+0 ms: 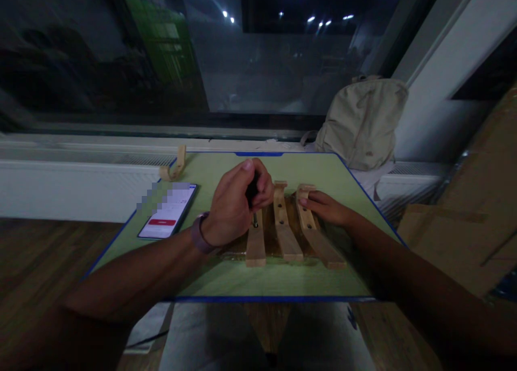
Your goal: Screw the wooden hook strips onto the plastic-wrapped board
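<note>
My left hand [236, 201] is closed in a fist round a dark-handled screwdriver [253, 198], held upright with its tip on the left wooden piece [256, 244]. Three hooked wooden pieces lie side by side on a green mat [226, 277]: the left one, a middle one [284, 225] and a right one [317, 236]. My right hand [325, 207] rests flat on the right piece near its top, fingers stretched out. A fourth wooden hook [174, 166] lies apart at the mat's far left corner.
A phone [167, 217] with a lit screen lies on the mat's left side. A beige backpack [361, 123] leans against the window at the back right. Cardboard [464, 220] stands to the right. A white sill runs behind the mat.
</note>
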### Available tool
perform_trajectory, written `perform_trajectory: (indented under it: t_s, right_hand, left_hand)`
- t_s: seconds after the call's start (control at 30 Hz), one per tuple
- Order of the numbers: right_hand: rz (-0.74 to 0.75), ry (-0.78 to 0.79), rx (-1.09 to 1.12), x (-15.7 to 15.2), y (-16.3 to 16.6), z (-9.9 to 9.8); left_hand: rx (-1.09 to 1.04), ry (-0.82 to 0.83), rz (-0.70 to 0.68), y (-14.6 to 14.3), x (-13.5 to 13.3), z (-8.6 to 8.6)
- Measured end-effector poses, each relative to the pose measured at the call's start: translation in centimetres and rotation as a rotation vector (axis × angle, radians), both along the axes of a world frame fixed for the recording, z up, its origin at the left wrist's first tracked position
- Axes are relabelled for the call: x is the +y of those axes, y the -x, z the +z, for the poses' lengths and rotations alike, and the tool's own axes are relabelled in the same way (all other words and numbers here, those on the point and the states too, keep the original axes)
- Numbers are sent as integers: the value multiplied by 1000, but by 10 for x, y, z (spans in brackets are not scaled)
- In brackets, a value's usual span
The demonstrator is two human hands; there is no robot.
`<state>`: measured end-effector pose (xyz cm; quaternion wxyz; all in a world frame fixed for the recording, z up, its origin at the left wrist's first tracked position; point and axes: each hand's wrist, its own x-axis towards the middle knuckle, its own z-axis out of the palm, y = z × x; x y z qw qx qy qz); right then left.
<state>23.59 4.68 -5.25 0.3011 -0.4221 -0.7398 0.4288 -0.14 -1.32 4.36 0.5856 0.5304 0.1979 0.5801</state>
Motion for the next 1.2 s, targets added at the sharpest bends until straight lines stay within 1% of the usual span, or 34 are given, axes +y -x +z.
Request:
perform_trajectory:
  t_s: [0.13,0.23,0.3,0.37,0.43,0.5,0.53,0.7,0.83,0.9,1.03,1.13,1.2]
  right_hand:
    - [32,-12,8,0,0,2]
    - [32,-25,14,0,0,1]
    - [11,-37,-1,0,-1,0]
    - [5,-49,-3,0,-1,-2]
    - [12,-46,14,0,0,-3]
    - [16,-34,30,-1,1,-3]
    - [14,-28,36,-1,1,-3]
    - [-2,-40,43,-2,1,-3]
    - [-27,-68,41,-1,0,-3]
    - [-28,-65,15,-1,0,-2]
    - [-3,-41,-63,-4,0,3]
    - [1,-34,-64,-5,0,5]
    - [10,-31,-72,-4,-1,4]
  left_hand:
    - [0,-14,-21,0,3,-3]
    - [-18,-78,-75,3,7,-10]
    - [7,-132,-125,8,11,-13]
    - [81,-236,-145,14,18,-13]
    - [191,-379,-119,21,25,-8]
    - [287,-466,-89,28,33,-1]
    - [323,-465,-87,31,36,3]
    - [448,-356,-97,46,45,20]
    - [559,-395,-114,59,44,31]
    - [594,-407,-152,64,41,35]
    - [572,-422,-215,68,34,36]
    - [541,-470,-206,64,33,31]
    - [534,-542,-174,59,35,27]
